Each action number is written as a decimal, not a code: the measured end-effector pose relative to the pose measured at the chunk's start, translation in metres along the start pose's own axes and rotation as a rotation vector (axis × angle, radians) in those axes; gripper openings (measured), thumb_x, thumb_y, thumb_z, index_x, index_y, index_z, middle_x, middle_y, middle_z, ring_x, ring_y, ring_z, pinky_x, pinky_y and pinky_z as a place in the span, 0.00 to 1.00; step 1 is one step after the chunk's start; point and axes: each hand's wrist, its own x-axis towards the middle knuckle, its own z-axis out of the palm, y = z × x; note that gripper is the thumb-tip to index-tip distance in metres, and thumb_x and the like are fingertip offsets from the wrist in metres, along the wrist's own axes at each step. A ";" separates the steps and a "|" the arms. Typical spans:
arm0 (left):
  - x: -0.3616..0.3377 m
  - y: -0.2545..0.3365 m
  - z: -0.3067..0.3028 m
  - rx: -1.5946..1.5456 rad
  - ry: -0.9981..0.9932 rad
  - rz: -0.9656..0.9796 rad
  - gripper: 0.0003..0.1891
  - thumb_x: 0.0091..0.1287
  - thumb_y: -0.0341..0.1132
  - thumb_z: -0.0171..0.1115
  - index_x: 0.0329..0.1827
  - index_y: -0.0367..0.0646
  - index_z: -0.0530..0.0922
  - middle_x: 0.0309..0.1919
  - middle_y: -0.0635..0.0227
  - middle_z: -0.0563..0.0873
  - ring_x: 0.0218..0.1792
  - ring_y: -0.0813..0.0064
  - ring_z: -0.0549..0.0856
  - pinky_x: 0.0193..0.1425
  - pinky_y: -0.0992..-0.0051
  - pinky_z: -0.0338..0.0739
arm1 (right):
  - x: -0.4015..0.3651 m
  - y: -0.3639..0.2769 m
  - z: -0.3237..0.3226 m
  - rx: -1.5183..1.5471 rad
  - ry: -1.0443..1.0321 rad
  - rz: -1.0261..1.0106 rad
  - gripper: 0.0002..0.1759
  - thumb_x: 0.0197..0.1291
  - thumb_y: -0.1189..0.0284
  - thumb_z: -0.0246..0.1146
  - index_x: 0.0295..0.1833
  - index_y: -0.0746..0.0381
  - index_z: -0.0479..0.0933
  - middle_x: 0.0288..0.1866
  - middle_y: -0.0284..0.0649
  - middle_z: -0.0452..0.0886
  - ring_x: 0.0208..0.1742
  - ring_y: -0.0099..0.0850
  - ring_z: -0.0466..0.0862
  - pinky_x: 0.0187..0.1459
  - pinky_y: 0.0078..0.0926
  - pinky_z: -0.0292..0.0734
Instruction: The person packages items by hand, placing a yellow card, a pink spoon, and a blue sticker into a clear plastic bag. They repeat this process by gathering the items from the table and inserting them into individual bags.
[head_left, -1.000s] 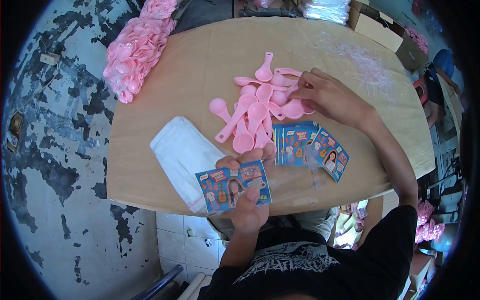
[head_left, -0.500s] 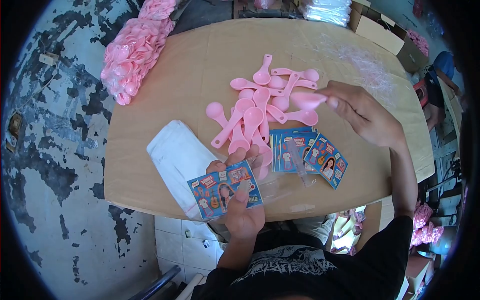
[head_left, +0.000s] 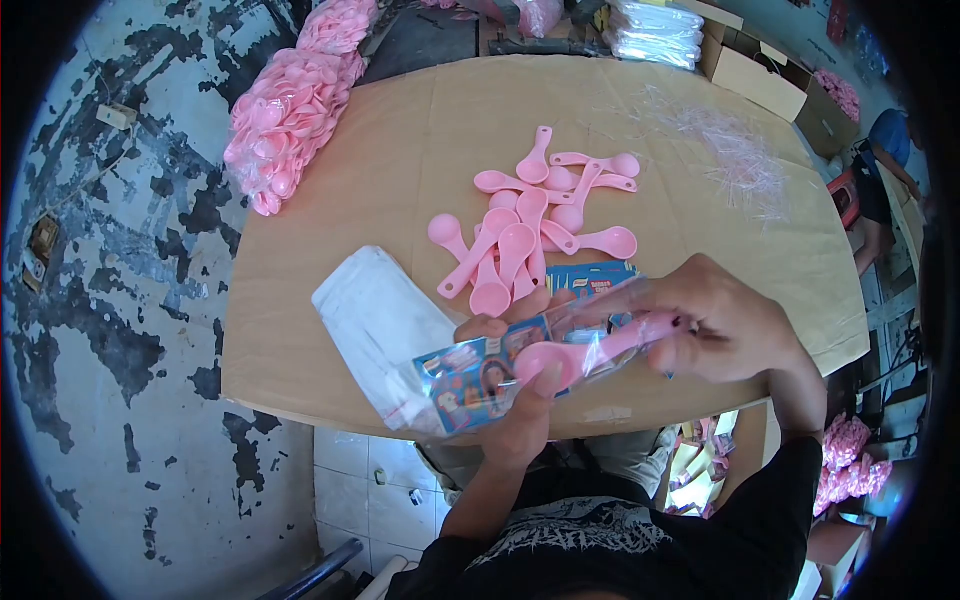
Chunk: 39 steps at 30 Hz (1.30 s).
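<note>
My left hand (head_left: 520, 415) pinches a clear plastic bag (head_left: 598, 312) around a blue printed card (head_left: 462, 382), its thumb on top. My right hand (head_left: 725, 325) grips the handle end of a pink scoop spoon (head_left: 550, 366), near the bag's right end. The spoon's bowl lies over the card beside my left thumb, and shiny film shows along its handle. Just beyond my hands is a pile of pink spoons (head_left: 515, 245). A stack of blue cards (head_left: 592, 277) is partly hidden behind the bag and right hand. Left of my left hand lies a white folded stack (head_left: 375, 315).
Brown paper covers the table (head_left: 330, 385). A bag of pink spoons (head_left: 285, 125) sits at its far left edge. Clear plastic strips (head_left: 735, 150) are scattered at the far right, near a cardboard box (head_left: 755, 85). Another person (head_left: 885, 165) is at the right.
My right hand has brought the spoon from beside the pile down and left to the bag, over the card. My left hand has shifted slightly right with the bag and card.
</note>
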 end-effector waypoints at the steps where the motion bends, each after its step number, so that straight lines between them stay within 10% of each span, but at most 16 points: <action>1: -0.001 0.000 0.003 -0.011 0.006 -0.029 0.27 0.64 0.25 0.63 0.63 0.45 0.61 0.64 0.49 0.72 0.65 0.53 0.73 0.71 0.54 0.65 | 0.000 -0.005 0.003 -0.019 0.016 0.001 0.14 0.62 0.64 0.67 0.46 0.64 0.81 0.28 0.38 0.84 0.21 0.28 0.80 0.24 0.23 0.70; 7: -0.013 -0.021 0.011 -0.626 0.004 -0.351 0.45 0.63 0.30 0.67 0.76 0.42 0.45 0.70 0.53 0.62 0.71 0.58 0.64 0.76 0.56 0.58 | -0.019 -0.032 -0.030 -0.439 0.381 -0.166 0.07 0.59 0.73 0.65 0.42 0.59 0.77 0.34 0.36 0.82 0.26 0.19 0.78 0.23 0.19 0.67; 11: -0.005 0.010 0.011 0.092 -0.059 -0.185 0.52 0.56 0.30 0.72 0.76 0.32 0.42 0.74 0.52 0.54 0.76 0.56 0.55 0.78 0.57 0.50 | -0.049 -0.056 -0.084 -0.549 0.890 -0.083 0.07 0.63 0.69 0.62 0.42 0.62 0.77 0.29 0.30 0.77 0.24 0.12 0.71 0.21 0.12 0.58; 17: 0.016 0.042 0.029 1.026 -0.350 0.116 0.45 0.59 0.25 0.67 0.76 0.33 0.49 0.73 0.47 0.57 0.75 0.55 0.57 0.74 0.60 0.57 | 0.020 -0.065 -0.047 -0.539 0.344 0.076 0.06 0.58 0.74 0.66 0.39 0.64 0.79 0.16 0.26 0.72 0.18 0.11 0.67 0.21 0.14 0.57; 21: 0.019 0.032 0.027 0.941 -0.353 -0.126 0.31 0.67 0.26 0.58 0.72 0.30 0.58 0.68 0.49 0.67 0.69 0.60 0.69 0.69 0.64 0.66 | 0.042 -0.072 -0.021 -0.414 0.003 0.011 0.08 0.59 0.71 0.68 0.40 0.64 0.79 0.19 0.28 0.78 0.20 0.12 0.72 0.22 0.14 0.62; 25: 0.017 0.042 0.020 0.451 -0.367 -0.431 0.21 0.74 0.29 0.50 0.67 0.29 0.65 0.58 0.52 0.79 0.59 0.65 0.80 0.64 0.68 0.71 | 0.050 -0.053 -0.021 -0.207 0.350 -0.128 0.12 0.57 0.69 0.70 0.44 0.64 0.80 0.31 0.33 0.83 0.28 0.16 0.79 0.27 0.15 0.72; 31: -0.012 0.036 0.013 0.162 -0.488 -0.754 0.23 0.76 0.33 0.50 0.71 0.33 0.61 0.63 0.57 0.76 0.65 0.70 0.74 0.67 0.71 0.67 | 0.026 -0.031 -0.021 -0.095 0.017 0.092 0.15 0.55 0.77 0.71 0.49 0.63 0.81 0.33 0.36 0.87 0.31 0.19 0.85 0.31 0.15 0.77; 39: 0.003 0.022 0.010 0.517 -0.128 -0.449 0.19 0.80 0.36 0.38 0.65 0.31 0.66 0.57 0.58 0.79 0.50 0.75 0.83 0.51 0.78 0.75 | 0.026 -0.030 -0.017 -0.548 0.133 -0.022 0.14 0.51 0.74 0.69 0.46 0.60 0.81 0.33 0.38 0.83 0.32 0.30 0.83 0.36 0.27 0.80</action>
